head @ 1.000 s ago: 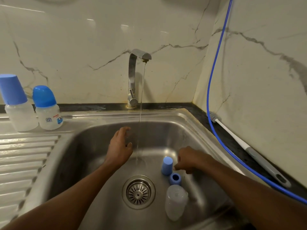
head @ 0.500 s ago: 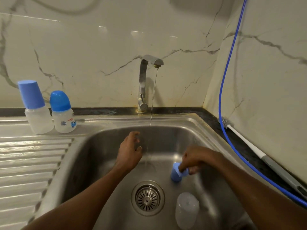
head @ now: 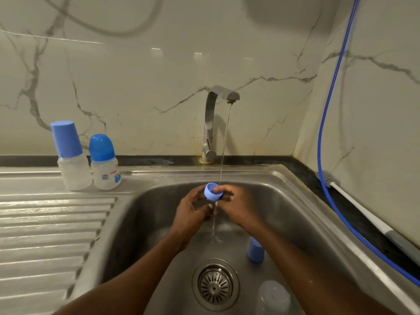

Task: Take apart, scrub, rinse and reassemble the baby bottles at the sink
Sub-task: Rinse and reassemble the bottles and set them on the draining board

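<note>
Fingers [head: 222,190] around blue ring [head: 211,193] (above sink [head: 293,189])

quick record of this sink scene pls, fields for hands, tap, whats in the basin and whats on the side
held item: blue collar, under the water stream
left hand: fingers curled on the collar's left side
right hand: pinches the collar's rim
tap: running, thin stream
sink: blue cap, clear bottle body beside the drain
drainboard: tall-capped bottle and round-capped bottle, upright
right counter: bottle brush, blue hose
</note>
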`<state>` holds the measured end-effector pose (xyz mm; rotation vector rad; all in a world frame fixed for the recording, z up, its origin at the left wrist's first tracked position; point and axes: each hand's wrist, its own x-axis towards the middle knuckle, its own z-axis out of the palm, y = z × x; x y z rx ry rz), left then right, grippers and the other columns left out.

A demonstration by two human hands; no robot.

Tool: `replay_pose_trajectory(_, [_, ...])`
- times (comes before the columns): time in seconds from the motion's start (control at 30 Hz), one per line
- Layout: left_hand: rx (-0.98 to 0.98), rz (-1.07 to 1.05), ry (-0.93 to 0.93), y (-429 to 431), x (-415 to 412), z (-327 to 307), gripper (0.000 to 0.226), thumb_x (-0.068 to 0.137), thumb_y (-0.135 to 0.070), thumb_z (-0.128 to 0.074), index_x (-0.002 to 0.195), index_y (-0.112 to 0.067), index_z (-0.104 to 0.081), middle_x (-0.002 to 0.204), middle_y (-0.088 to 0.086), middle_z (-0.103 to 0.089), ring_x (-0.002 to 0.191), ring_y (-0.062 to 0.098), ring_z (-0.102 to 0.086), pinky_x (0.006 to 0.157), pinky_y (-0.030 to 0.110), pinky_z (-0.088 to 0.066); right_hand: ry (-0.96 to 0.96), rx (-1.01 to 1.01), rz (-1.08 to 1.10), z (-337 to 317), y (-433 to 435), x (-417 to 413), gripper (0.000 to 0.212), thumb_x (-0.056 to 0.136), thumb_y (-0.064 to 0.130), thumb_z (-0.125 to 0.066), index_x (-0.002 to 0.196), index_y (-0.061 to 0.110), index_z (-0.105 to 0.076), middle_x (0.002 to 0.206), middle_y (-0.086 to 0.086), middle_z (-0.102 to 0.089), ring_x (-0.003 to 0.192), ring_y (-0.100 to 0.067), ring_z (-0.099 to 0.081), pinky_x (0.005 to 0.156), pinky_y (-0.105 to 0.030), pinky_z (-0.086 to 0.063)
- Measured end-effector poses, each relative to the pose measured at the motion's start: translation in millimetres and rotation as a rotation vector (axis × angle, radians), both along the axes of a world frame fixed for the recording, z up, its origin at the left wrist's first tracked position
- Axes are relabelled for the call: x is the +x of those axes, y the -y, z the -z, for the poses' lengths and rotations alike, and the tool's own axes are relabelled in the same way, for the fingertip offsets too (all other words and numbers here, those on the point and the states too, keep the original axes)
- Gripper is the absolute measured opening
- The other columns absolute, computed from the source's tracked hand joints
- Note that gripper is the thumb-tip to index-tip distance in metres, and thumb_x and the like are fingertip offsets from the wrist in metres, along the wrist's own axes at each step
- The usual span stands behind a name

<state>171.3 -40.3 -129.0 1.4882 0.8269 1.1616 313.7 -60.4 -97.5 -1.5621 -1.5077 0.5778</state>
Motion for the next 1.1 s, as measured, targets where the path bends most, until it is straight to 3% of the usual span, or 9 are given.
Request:
replay_pose_trajectory(0.17, [-0.011, -0.002, 0.002, 0.7, 1.9, -0.1, 0.048, 0.083, 0.007, -0.066, 0.120, -0.025, -0.061, 0.109, -0.005, -0.072, 0.098, 0.013, -0.070, 0.078, 0.029, -0.060, -0.057, -0.030, 0.010, 4.9, -5.2, 1.7, 0.038, 0.079, 0.019, -0.079, 0.114, 0.012, -0.065, 0.111, -0.004, -0.064, 0.092, -0.012, -0.063, 0.062, -0.005, -0.047])
replay_pose_trajectory(0.27, [-0.077, -0.015, 0.039, 0.0, 2.8, 0.7, 0.034, 0.085, -0.002, -0.070, 0.114, -0.017, -0.062, 0.109, 0.003, -0.072, 0.096, 0.022, -0.071, 0.082, 0.036, -0.060, 0.004, -0.004, 0.042, 4.3, -7.2, 1.9, 0.029, 0.078, 0.016, -0.080, 0.103, 0.016, -0.065, 0.111, -0.004, -0.064, 0.093, -0.012, -0.063, 0.072, -0.015, -0.053])
replay_pose_trajectory(0.37, [-0.167, 0.012, 0.142, -0.7, 3.5, -0.1, 0.027, 0.089, -0.008, -0.069, 0.113, -0.006, -0.057, 0.099, 0.014, -0.074, 0.088, 0.030, -0.072, 0.084, 0.045, -0.059, -0.100, 0.020, 0.013, 2.3, -6.5, 0.1, 0.035, 0.077, 0.009, -0.079, 0.102, 0.019, -0.057, 0.099, 0.004, -0.065, 0.080, 0.003, -0.065, 0.059, -0.012, -0.051])
replay_pose_trajectory(0.47, [-0.205, 0.008, 0.163, -3.0, 3.1, -0.6, 0.023, 0.094, -0.008, -0.063, 0.113, 0.001, -0.054, 0.092, 0.018, -0.074, 0.083, 0.028, -0.072, 0.082, 0.044, -0.060, -0.024, 0.001, 0.008, 1.9, -6.4, 0.5, 0.037, 0.080, 0.016, -0.079, 0.111, 0.015, -0.058, 0.104, -0.001, -0.067, 0.093, -0.010, -0.065, 0.074, -0.019, -0.053])
replay_pose_trajectory(0.67, [-0.193, 0.095, 0.109, -4.1, 3.9, 3.1, 0.042, 0.091, 0.008, -0.057, 0.122, -0.020, -0.059, 0.106, 0.007, -0.075, 0.093, 0.023, -0.073, 0.078, 0.034, -0.061, 0.087, 0.016, 0.002, 3.5, -4.8, -0.4, 0.036, 0.087, 0.005, -0.066, 0.121, 0.014, -0.062, 0.115, -0.004, -0.066, 0.105, -0.019, -0.062, 0.086, -0.026, -0.054])
replay_pose_trajectory(0.8, [-0.174, 0.147, 0.053, -2.1, 3.2, 2.7, 0.047, 0.091, 0.011, -0.053, 0.122, -0.024, -0.064, 0.110, 0.003, -0.074, 0.103, 0.019, -0.071, 0.085, 0.031, -0.059, 0.108, -0.045, -0.033, 6.0, -5.2, -4.7, 0.041, 0.087, 0.010, -0.068, 0.127, 0.014, -0.060, 0.120, -0.002, -0.064, 0.106, -0.013, -0.060, 0.069, -0.003, -0.042])
replay_pose_trajectory(0.93, [-0.249, 0.134, 0.074, -2.4, 3.0, 4.7, 0.037, 0.093, 0.006, -0.055, 0.123, -0.016, -0.059, 0.108, 0.008, -0.074, 0.102, 0.025, -0.071, 0.087, 0.036, -0.058, 0.014, -0.010, 0.043, 11.3, -2.1, -3.4, 0.030, 0.082, 0.023, -0.077, 0.108, 0.016, -0.062, 0.092, 0.012, -0.061, 0.080, 0.000, -0.058, 0.056, 0.000, -0.040])
replay_pose_trajectory(1.03, [-0.301, 0.143, 0.084, 0.3, 5.7, 4.8, 0.032, 0.091, 0.007, -0.058, 0.119, -0.007, -0.055, 0.103, 0.013, -0.074, 0.095, 0.029, -0.073, 0.085, 0.039, -0.059, 0.051, 0.030, 0.138, 11.7, -3.7, 4.6, 0.019, 0.084, 0.018, -0.074, 0.101, 0.013, -0.066, 0.096, 0.004, -0.065, 0.082, -0.005, -0.058, 0.058, -0.001, -0.040])
replay_pose_trajectory(1.1, [-0.302, 0.107, 0.079, 1.7, 6.9, 3.7, 0.034, 0.089, 0.011, -0.058, 0.117, -0.007, -0.053, 0.105, 0.015, -0.073, 0.092, 0.031, -0.073, 0.081, 0.040, -0.060, 0.046, 0.070, 0.134, 7.0, -5.7, 3.4, 0.024, 0.084, 0.013, -0.072, 0.106, 0.017, -0.064, 0.096, 0.008, -0.063, 0.085, -0.006, -0.058, 0.059, 0.000, -0.040])
